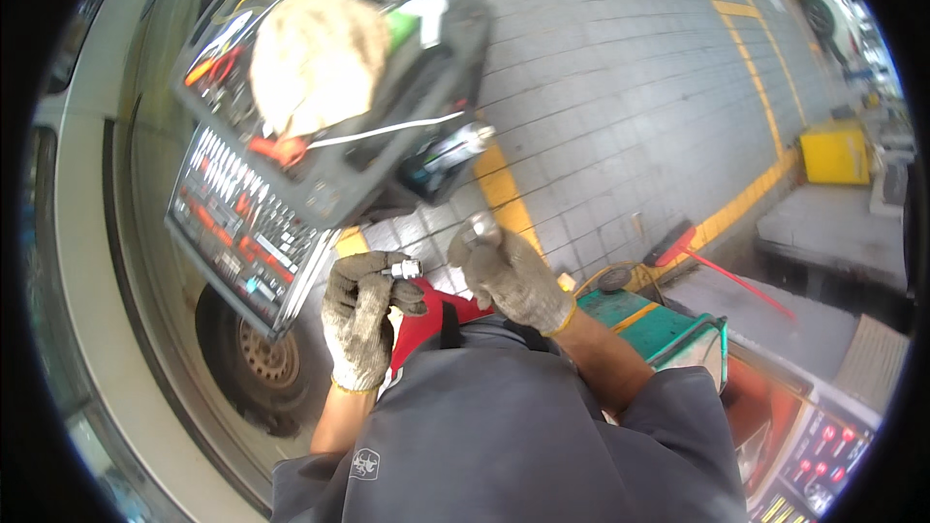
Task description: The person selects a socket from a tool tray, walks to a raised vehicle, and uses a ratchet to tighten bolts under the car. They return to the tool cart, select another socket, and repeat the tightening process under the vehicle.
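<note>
Your left hand (363, 315) pinches a chrome socket (407, 269): likely light, rigid, slick; grip its barrel. Your right hand (515, 283) holds a blurred, rounded metal piece (482, 226), likely hard.

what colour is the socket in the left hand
The socket is shiny silver, seen best in the head view.

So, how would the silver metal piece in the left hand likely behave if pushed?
The silver metal piece looks cylindrical, so it would probably roll. Its shiny finish suggests it is rigid and perhaps heavy for its size.
</note>
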`<state>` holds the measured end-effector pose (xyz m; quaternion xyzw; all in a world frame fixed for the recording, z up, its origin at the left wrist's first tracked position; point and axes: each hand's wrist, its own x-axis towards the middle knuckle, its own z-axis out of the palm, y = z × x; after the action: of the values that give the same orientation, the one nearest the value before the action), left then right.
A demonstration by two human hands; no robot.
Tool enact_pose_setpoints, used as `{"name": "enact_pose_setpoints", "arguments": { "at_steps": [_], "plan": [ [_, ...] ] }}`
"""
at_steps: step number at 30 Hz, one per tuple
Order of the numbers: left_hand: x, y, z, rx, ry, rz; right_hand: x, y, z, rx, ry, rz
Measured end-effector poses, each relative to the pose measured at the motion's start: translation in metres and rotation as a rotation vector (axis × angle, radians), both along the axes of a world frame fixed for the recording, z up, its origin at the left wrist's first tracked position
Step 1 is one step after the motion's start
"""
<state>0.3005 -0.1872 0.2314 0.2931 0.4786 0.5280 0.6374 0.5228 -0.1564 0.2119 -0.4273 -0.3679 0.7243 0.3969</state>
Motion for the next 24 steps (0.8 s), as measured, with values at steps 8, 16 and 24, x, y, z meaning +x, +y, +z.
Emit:
{"name": "enact_pose_setpoints", "arguments": {
  "at_steps": [8, 16, 24],
  "plan": [
    [0.169, 0.035, 0.026, 0.125, -0.1, -0.298, 0.142, -0.037, 0.01, 0.057, 0.072, -0.232],
    [0.274, 0.09, 0.035, 0.156, -0.166, -0.453, 0.228, -0.008, 0.023, 0.367, 0.002, -0.5],
    [0.373, 0.208, 0.006, 0.114, -0.363, -0.47, 0.343, 0.102, -0.006, 0.441, -0.303, -0.434]
  ]
}}
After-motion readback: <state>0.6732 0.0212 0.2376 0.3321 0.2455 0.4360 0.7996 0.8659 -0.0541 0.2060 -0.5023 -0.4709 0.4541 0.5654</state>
